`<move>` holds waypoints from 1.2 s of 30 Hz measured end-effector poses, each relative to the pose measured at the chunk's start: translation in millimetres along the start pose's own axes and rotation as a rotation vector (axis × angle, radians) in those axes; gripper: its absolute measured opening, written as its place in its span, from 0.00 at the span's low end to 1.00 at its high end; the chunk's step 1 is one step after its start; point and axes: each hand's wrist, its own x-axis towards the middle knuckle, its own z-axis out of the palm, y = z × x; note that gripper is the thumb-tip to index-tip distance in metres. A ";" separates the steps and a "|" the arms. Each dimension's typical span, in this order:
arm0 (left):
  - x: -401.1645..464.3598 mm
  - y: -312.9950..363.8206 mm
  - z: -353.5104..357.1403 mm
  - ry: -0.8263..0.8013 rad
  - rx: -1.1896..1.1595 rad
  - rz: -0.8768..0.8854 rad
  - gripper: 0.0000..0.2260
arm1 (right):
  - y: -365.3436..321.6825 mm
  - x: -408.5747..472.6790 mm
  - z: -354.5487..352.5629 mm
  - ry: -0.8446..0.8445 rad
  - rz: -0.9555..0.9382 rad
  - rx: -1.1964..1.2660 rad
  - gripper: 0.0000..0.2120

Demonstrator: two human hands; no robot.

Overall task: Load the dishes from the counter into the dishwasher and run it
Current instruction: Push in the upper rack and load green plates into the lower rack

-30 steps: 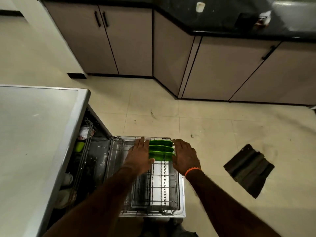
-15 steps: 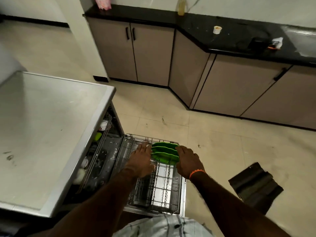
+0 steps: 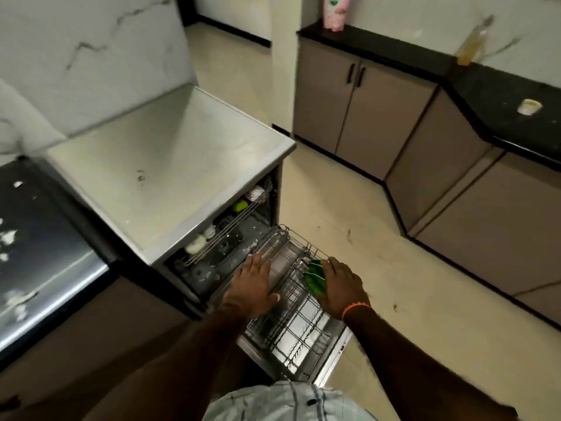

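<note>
Pink pouch [image 3: 334,10] on black countertop [image 3: 498,95], blurred yellowish bottle [image 3: 469,50], perhaps oil, small cup [image 3: 529,106], grey cabinets [image 3: 364,107]

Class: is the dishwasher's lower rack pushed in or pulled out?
Pulled out. The lower rack sits over the lowered door, outside the tub, with green plates standing in it.

Two hands are showing: the left [image 3: 253,287] and the right [image 3: 341,288]. Three green plates [image 3: 315,276] are standing in one pulled-out rack [image 3: 291,326]. Two white cups [image 3: 200,238] and one green item [image 3: 240,205] are sitting in the upper rack [image 3: 224,232]. One pink pouch [image 3: 335,10], one bottle [image 3: 469,48] and one small cup [image 3: 529,106] are standing on the tabletop [image 3: 501,92].
</note>
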 end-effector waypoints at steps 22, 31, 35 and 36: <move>-229.4 -122.1 77.2 0.219 -0.344 -0.730 0.45 | -232.8 -11.8 38.1 -0.109 -0.758 -0.268 0.37; -348.5 -197.6 103.3 0.250 -0.386 -0.942 0.43 | -366.7 -68.1 93.7 -0.157 -0.978 -0.334 0.37; -395.5 -225.8 120.3 0.258 -0.404 -1.014 0.43 | -416.6 -89.0 118.9 -0.165 -1.055 -0.343 0.35; -406.6 -232.3 124.7 0.262 -0.408 -1.027 0.43 | -428.9 -93.8 124.2 -0.172 -1.071 -0.336 0.35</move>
